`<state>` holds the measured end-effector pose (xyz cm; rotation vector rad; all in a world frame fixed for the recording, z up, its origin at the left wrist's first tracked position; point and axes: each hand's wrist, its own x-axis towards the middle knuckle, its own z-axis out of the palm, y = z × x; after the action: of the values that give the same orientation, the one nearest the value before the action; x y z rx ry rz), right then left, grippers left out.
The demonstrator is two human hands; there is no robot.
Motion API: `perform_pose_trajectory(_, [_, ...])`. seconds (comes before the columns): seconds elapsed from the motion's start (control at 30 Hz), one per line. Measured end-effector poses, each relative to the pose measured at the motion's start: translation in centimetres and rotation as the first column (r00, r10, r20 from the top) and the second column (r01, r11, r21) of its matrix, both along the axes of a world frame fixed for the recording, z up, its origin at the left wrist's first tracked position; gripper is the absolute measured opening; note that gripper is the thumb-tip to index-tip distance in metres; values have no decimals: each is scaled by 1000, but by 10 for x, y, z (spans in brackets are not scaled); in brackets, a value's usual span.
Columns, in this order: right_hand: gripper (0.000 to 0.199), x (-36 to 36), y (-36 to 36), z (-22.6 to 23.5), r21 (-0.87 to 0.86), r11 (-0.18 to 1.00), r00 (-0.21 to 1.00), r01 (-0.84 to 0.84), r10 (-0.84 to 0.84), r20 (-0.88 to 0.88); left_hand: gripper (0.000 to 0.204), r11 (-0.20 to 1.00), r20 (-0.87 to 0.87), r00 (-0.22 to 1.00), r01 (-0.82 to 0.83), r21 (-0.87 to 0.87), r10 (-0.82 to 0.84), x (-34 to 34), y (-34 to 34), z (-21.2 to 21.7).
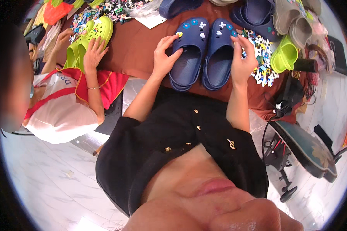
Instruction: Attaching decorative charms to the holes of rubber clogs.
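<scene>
A pair of navy clogs lies side by side on the brown cloth, toes away from me. Flower, cartoon and heart charms decorate both toes. My left hand point(167, 55) is at the outer side of the left clog point(188, 57), its fingertips by a yellow round charm point(179, 34) and its thumb lower on the clog's edge. On the outer side of the right clog point(219, 57), my right hand point(244, 59) has thumb and fingers bent at the rim near the toe. What its fingertips pinch there is too small to tell.
Loose charms point(263, 71) lie in a heap right of my right hand, beside a lime clog point(284, 54). More navy clogs point(258, 17) and grey clogs point(287, 17) stand behind. At left, a co-worker's hand point(94, 54) touches lime clogs point(98, 30). A chair point(306, 150) stands at right.
</scene>
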<state>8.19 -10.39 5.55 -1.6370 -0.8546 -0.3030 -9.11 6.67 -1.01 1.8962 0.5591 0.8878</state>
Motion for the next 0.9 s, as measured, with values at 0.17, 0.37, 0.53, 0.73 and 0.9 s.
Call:
perform_pose_trajectory(0.17, [15, -41, -97, -27, 15, 974, 973, 225, -226, 54, 41, 995, 34, 998, 61, -82, -58, -9, 11, -10])
perform_pose_trajectory(0.37, [12, -94, -203, -76, -246, 888, 915, 389, -341, 216, 33, 994, -92, 995, -16, 107, 26, -17, 10, -20])
perform_pose_trajectory(0.53, [15, -113, -281, -187, -383, 697, 673, 606, -706, -220, 33, 999, -66, 997, -29, -46, 26, -13, 10, -33])
perform_pose_trajectory(0.73, [20, -151, -403, -416, -888, 358, 44, 289, -931, -361, 31, 950, -128, 973, -153, 273, 193, -27, 3, 12])
perform_pose_trajectory(0.9, [16, -226, -518, -599, -768, 548, -595, 331, -511, -620, 31, 956, -141, 967, -173, 238, 210, -17, 19, -26])
